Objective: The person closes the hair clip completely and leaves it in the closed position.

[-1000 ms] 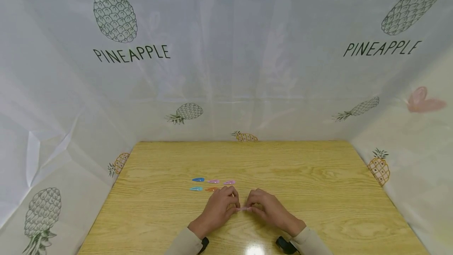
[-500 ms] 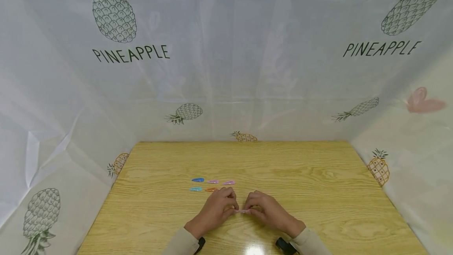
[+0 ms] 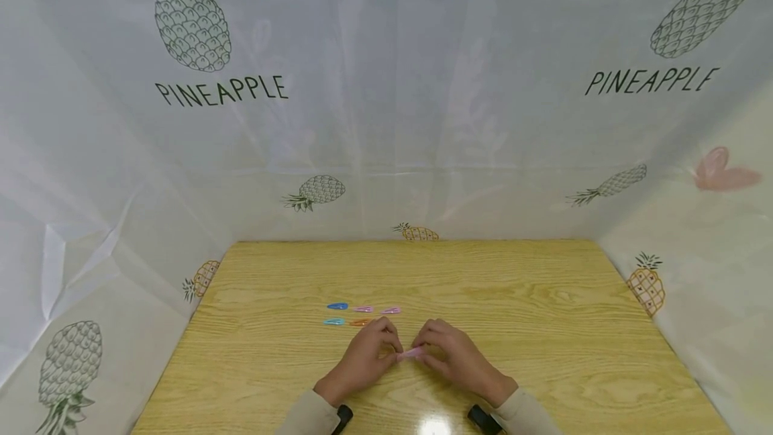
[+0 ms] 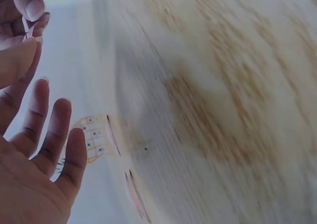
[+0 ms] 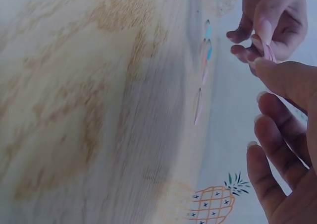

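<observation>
Between the two hands is a pink snap hair clip (image 3: 411,353), held just above the table. The left hand (image 3: 366,357) pinches its left end between thumb and forefinger, and the right hand (image 3: 457,357) pinches the other end. In the right wrist view the pink hair clip (image 5: 269,53) shows between both thumbs, partly covered by fingertips. The other fingers of each hand are spread loosely. Just beyond the left hand lie a blue clip (image 3: 337,306), two pink-purple clips, a light blue clip (image 3: 334,322) and an orange clip (image 3: 359,322), partly covered by that hand.
The wooden table (image 3: 519,294) has a pale grain and a bright reflection at its near edge. A white cloth (image 3: 386,119) printed with pineapples stands behind it and along both sides. Each wrist carries a black camera strap below a beige sleeve.
The pink clip has tilted, its right end now higher, and more of it shows between the hands. Both hands have shifted slightly. The clips on the table stay where they were.
</observation>
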